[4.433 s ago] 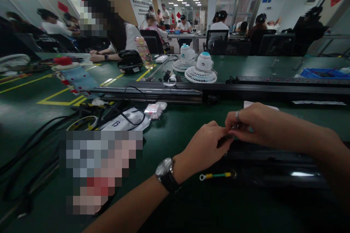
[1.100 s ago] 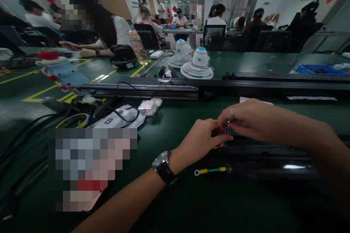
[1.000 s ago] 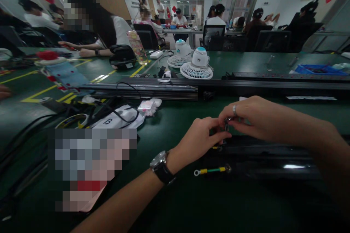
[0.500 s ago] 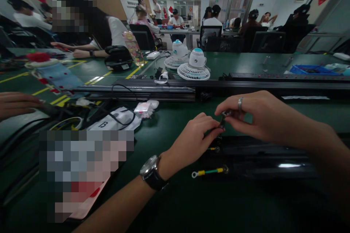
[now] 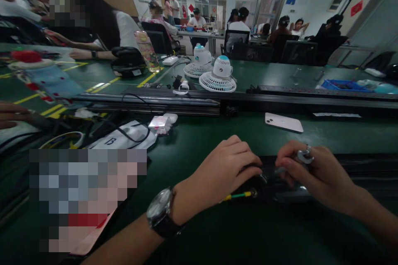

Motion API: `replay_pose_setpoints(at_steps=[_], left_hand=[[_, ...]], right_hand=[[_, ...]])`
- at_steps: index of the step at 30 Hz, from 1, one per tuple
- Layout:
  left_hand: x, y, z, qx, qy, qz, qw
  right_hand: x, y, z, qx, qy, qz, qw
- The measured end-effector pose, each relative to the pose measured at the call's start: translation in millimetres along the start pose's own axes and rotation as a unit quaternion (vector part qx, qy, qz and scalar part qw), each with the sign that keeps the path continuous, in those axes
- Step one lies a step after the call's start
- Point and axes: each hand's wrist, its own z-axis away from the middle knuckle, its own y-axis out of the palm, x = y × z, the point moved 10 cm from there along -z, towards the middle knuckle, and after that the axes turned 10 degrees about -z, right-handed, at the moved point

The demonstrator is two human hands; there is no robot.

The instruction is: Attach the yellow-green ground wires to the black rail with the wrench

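My left hand [image 5: 228, 169], with a watch [image 5: 163, 211] at its wrist, curls its fingers over the near end of a glossy black bar [image 5: 295, 194]. Its fingertips are partly hidden. From the bar's end sticks out a short green wire [image 5: 239, 195] with yellow sleeves, its tip behind my left hand. To the right, just above the bar, my right hand [image 5: 317, 174] is closed round a small metal open-end wrench [image 5: 305, 157]. One jaw shows over the fingers; the other end, blurred, points toward my left hand.
Beyond the hands lie a pink phone [image 5: 283, 122] and long dark rails [image 5: 280, 101]. White fans [image 5: 219, 76] stand behind. Cables, a white bag [image 5: 121, 136] and a blurred-out pink-edged object [image 5: 90, 240] are at left. A person's hand [image 5: 12, 115] shows at the left edge.
Both hands have come down and moved apart from pinching a small dark metal piece together. The right one shifted right, uncovering the phone. The view has turned slightly.
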Motion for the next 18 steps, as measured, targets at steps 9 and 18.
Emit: replay_pose_setpoints(at_steps=[9, 18], left_hand=[[-1.8, 6.5, 8.0, -0.006, -0.010, -0.052, 0.999], [-3.8, 14.8, 13.4, -0.003, 0.017, -0.109, 0.994]], right_hand=[[-13.2, 34.7, 9.5, 0.048, -0.006, 0.022, 0.999], [-17.8, 37.7, 9.2, 0.033, 0.006, 0.040, 0.999]])
